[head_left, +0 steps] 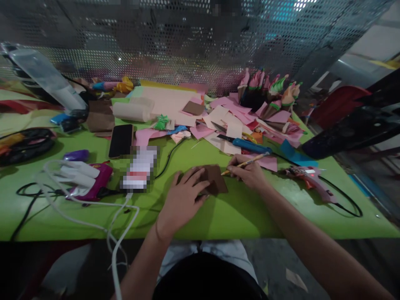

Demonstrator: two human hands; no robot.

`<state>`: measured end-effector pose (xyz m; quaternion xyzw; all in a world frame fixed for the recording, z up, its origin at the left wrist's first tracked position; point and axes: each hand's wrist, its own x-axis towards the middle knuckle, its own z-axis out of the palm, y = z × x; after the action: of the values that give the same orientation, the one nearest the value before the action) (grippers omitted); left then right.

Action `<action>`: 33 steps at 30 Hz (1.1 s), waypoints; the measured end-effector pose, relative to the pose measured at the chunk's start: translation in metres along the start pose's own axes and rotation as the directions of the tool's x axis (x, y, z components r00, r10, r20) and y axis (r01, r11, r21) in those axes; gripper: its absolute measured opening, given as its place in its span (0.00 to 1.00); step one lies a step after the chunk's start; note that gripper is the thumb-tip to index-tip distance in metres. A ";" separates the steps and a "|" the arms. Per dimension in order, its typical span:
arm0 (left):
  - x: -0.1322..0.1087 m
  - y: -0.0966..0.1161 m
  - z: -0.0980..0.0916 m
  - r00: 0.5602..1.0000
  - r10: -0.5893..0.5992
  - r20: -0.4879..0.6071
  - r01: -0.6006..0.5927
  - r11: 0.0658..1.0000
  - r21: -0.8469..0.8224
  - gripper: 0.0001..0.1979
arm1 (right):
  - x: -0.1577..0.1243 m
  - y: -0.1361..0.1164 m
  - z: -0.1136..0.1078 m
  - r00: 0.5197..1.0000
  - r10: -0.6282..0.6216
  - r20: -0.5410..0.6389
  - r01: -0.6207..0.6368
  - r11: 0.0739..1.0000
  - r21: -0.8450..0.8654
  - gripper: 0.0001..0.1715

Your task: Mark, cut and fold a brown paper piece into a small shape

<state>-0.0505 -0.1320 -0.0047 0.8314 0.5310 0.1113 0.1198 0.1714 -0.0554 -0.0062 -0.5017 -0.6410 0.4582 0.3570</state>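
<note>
A small brown piece of paper or card lies flat on the green table in front of me. My left hand rests on its left part, fingers spread and pressing it down. In my right hand a pencil is pinched, its tip at the card's upper right edge. Whether there are marks on the card I cannot make out. Behind my right hand lies a blue-handled cutter.
A pink glue gun with a lit red light lies at right. Left are a black phone, another phone on a white cable, and a magenta power strip. Pink paper scraps and paper-wrapped cones crowd the back.
</note>
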 end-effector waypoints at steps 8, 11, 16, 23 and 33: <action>0.001 0.000 -0.001 1.000 0.001 -0.010 -0.001 1.000 -0.012 0.16 | -0.005 -0.010 -0.001 0.995 0.017 0.098 -0.020 1.000 0.024 0.10; 0.000 0.000 -0.001 1.000 -0.001 -0.010 0.001 1.000 -0.014 0.17 | -0.006 -0.011 -0.002 0.991 0.028 0.135 -0.034 0.998 0.046 0.10; 0.000 0.001 -0.002 1.000 -0.010 0.016 0.010 1.000 -0.006 0.18 | -0.009 -0.015 -0.003 0.981 0.065 0.182 -0.072 0.997 0.034 0.08; 0.000 -0.001 0.000 1.000 0.002 0.002 -0.002 1.000 0.002 0.18 | -0.012 -0.017 -0.004 0.959 0.080 0.272 -0.099 0.993 0.057 0.09; 0.001 0.000 -0.002 1.000 0.002 0.018 -0.002 1.000 -0.004 0.17 | 0.003 -0.003 -0.003 0.996 -0.027 -0.082 0.043 0.979 0.199 0.15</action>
<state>-0.0507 -0.1313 -0.0028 0.8326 0.5290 0.1051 0.1261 0.1725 -0.0519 -0.0019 -0.4698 -0.5856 0.4939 0.4387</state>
